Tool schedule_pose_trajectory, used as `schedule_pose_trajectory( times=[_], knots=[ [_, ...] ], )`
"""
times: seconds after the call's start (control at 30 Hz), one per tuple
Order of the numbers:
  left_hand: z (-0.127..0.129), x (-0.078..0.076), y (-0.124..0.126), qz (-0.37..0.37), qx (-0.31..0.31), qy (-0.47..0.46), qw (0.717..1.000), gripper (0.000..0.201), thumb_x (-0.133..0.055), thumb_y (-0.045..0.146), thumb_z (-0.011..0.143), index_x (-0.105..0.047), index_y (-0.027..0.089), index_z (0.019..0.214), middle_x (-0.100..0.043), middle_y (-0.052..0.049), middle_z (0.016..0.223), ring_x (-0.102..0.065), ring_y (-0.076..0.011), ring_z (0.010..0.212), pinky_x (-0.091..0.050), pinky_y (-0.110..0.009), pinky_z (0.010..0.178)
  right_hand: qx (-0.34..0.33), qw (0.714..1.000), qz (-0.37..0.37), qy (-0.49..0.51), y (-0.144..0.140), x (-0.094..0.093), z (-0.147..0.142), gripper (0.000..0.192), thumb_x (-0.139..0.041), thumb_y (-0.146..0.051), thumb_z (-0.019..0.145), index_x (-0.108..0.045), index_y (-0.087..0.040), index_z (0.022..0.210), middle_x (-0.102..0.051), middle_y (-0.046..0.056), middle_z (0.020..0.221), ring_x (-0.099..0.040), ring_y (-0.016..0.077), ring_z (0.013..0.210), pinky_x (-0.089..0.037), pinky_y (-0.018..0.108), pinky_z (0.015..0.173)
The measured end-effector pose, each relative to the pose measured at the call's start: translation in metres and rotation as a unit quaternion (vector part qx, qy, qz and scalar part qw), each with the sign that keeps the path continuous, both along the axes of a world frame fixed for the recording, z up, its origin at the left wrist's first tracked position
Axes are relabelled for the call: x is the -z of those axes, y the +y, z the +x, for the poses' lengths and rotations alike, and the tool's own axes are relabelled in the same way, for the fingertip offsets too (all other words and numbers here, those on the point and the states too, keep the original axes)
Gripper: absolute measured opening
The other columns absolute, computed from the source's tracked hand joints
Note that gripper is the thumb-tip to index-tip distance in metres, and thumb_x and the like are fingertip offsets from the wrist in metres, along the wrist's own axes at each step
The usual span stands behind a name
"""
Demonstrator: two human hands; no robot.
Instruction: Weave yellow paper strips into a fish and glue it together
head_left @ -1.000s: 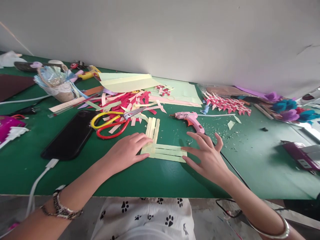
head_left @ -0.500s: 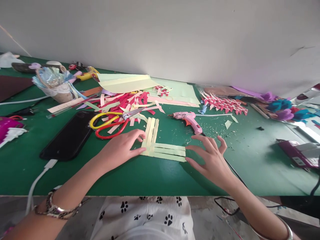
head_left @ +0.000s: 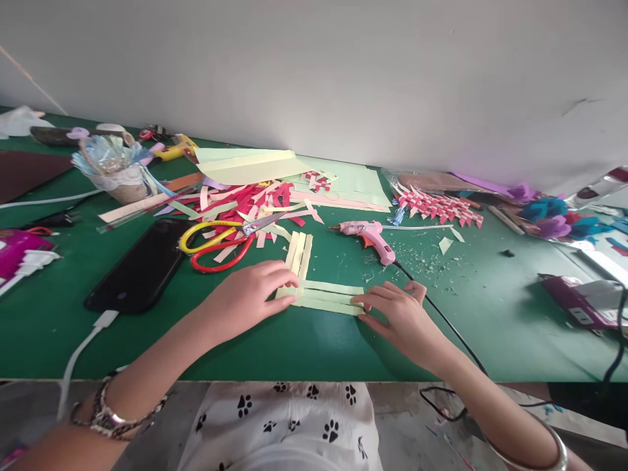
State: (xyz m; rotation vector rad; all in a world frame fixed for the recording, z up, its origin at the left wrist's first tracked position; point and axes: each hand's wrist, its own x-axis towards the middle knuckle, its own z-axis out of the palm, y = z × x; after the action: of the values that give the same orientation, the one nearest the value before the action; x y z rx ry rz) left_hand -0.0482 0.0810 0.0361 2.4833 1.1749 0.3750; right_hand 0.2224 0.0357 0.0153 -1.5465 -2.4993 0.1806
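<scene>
Pale green and yellowish paper strips [head_left: 328, 296] lie flat on the green table in an L shape, interlaced at the left corner. The upright strips [head_left: 300, 254] point toward the wall; several others run to the right. My left hand [head_left: 255, 291] holds the interlaced corner, with curled fingers on top and the thumb at the lower edge. At the right ends, my right hand [head_left: 397, 317] grips the strips between bent fingers and thumb. Its fingertips partly cover those ends. A pink glue gun [head_left: 367, 237] lies just beyond my right hand.
Scissors [head_left: 216, 245] with yellow and red handles lie beside a black phone [head_left: 140, 265] on charge. Behind are a heap of red and pink strips [head_left: 235, 204] and green paper sheets [head_left: 245, 165]. A woven red-white piece [head_left: 436, 204] lies right. The glue gun's cord [head_left: 449, 320] runs past my right hand.
My left hand has shifted right, further over the corner. My right hand has moved in and down onto the strip ends, its fingers drawing closer together.
</scene>
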Motion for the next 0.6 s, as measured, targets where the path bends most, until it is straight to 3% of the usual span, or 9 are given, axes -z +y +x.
schedule_pose_trajectory(
  times=[0.17, 0.37, 0.6],
  knots=[
    [0.009, 0.008, -0.007, 0.035, 0.042, 0.087, 0.995, 0.020, -0.050, 0.028, 0.085, -0.059, 0.019, 0.101, -0.061, -0.004, 0.102, -0.058, -0.0180, 0.086, -0.043, -0.025, 0.064, 0.002, 1.000, -0.011, -0.003, 0.001, -0.001, -0.003, 0.019, -0.044, -0.026, 0.090, -0.063, -0.027, 0.093, -0.065, 0.000, 0.081, -0.057, 0.0166, 0.077, -0.027, 0.034, 0.071],
    [0.013, 0.009, -0.013, 0.066, 0.030, 0.099, 0.992, 0.022, -0.043, 0.031, 0.088, -0.059, 0.018, 0.098, -0.061, -0.005, 0.099, -0.058, -0.0179, 0.083, -0.044, -0.027, 0.062, 0.022, 1.000, 0.020, -0.004, -0.003, 0.003, -0.007, 0.012, -0.050, -0.029, 0.088, -0.060, -0.025, 0.091, -0.063, -0.001, 0.089, -0.058, 0.0155, 0.077, -0.029, 0.034, 0.071],
    [0.016, 0.010, -0.015, 0.088, 0.016, 0.111, 0.990, 0.022, -0.042, 0.033, 0.089, -0.059, 0.019, 0.095, -0.063, -0.004, 0.097, -0.059, -0.0166, 0.079, -0.043, -0.025, 0.059, 0.036, 0.999, 0.004, 0.011, -0.003, 0.001, -0.014, 0.019, -0.045, -0.021, 0.089, -0.057, -0.021, 0.075, -0.063, -0.002, 0.077, -0.057, 0.0135, 0.070, -0.026, 0.032, 0.067]
  ],
)
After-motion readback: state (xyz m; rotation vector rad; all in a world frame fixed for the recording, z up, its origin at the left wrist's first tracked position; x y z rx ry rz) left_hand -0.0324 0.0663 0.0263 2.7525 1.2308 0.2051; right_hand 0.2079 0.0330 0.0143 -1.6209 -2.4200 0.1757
